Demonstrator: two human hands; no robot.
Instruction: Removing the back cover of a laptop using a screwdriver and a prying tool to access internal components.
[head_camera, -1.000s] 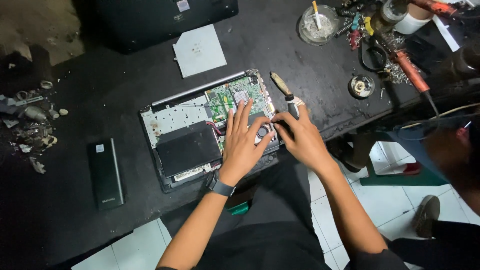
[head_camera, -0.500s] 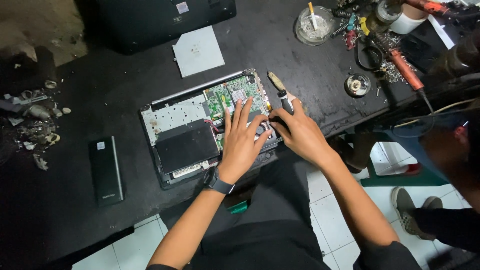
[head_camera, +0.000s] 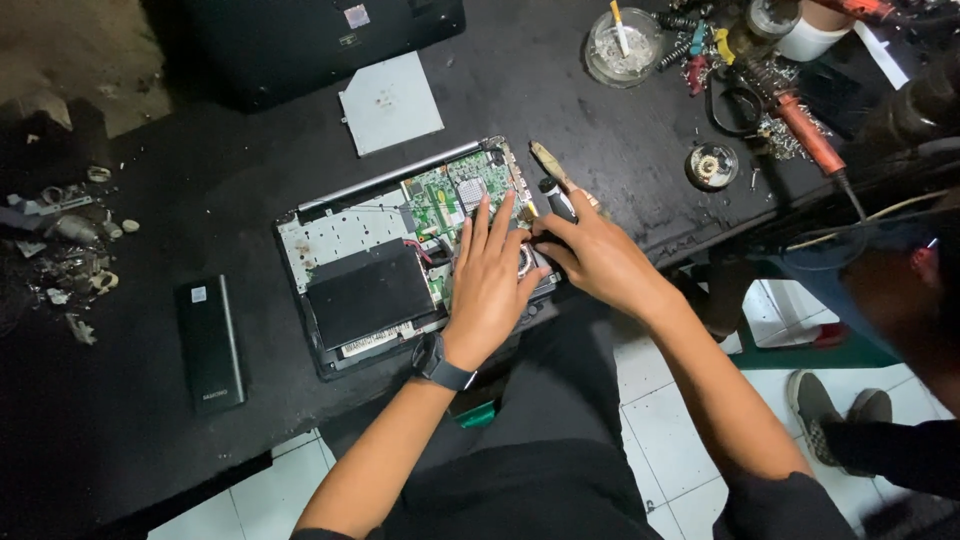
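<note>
the black tabletop (head_camera: 150, 440) fills the left and upper frame, and at its near edge in the centre lies an opened laptop (head_camera: 400, 255), its bottom cover already off so that the flat black battery (head_camera: 368, 293), the silver inner frame and the green circuit board (head_camera: 445, 195) are bare. judging by this, the opening-up is done and the work on the inner parts near the board's lower right corner is under way; the battery and board look to be in place, so most of the stripping seems left. the left hand (head_camera: 490, 285), with a dark wristwatch (head_camera: 442, 362) on the wrist, lies flat on the board, its fingers spread and released, grasping nothing. the right hand (head_camera: 598, 258) is clenched round a black-handled tool (head_camera: 558, 200), seemingly a screwdriver, just right of centre; its tip is hidden under the fingers. at the upper left of centre rests a grey flat plate (head_camera: 390, 102), at lower left a slim black device (head_camera: 210, 343), at upper right an ashtray (head_camera: 622, 45) and a soldering iron (head_camera: 800, 125). what the tool touches cannot be made out, and another person at the right edge is cut off.
</note>
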